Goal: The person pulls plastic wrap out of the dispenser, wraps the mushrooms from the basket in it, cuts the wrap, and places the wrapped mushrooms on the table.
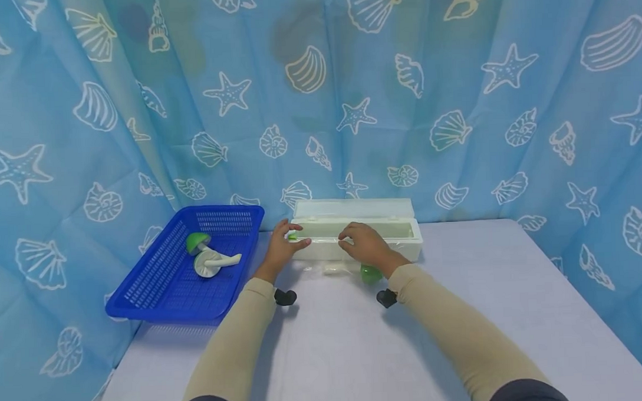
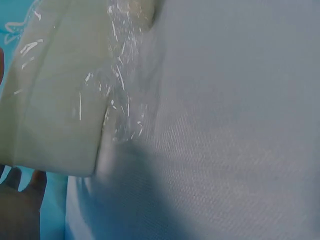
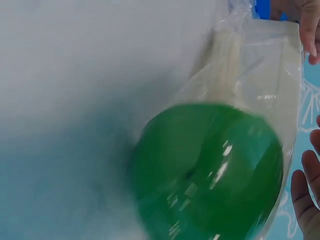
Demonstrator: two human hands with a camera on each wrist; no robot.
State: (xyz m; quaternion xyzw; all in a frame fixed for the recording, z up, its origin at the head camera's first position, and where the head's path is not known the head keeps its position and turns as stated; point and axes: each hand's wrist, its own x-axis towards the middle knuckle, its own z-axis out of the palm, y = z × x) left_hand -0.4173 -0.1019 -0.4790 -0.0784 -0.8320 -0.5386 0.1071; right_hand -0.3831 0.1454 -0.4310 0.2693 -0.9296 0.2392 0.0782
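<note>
A long white box stands at the back of the table with its lid up. My left hand is at the box's left end, thumb and forefinger apart, beside a small bright green part. My right hand reaches over the front edge, its fingers bent and spaced apart. Clear plastic film hangs down the box's front. Before the box lies a toy mushroom with a green cap and a pale stem, film covering it. Whether either hand touches film is unclear.
At the left, a blue plastic basket holds two more green and white toy mushrooms. A white cloth covers the table. Behind it hangs a blue curtain with shells and starfish.
</note>
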